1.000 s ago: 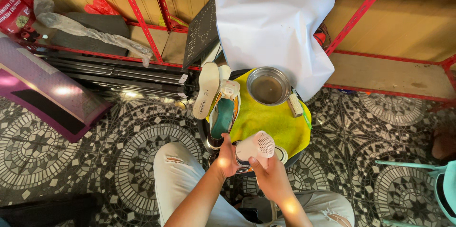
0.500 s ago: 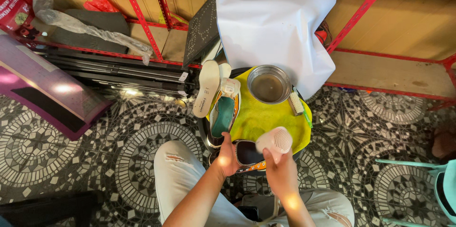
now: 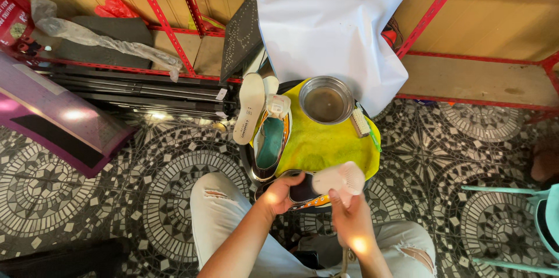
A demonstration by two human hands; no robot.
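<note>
Hands meet at six o'clock: left hand grips a dark shoe; right hand holds a white perforated brush over it.

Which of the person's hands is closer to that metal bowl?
The right, though only slightly. The right hand holds a white device almost straight below the metal bowl. The left hand grips a shoe, lower and further left.
</note>
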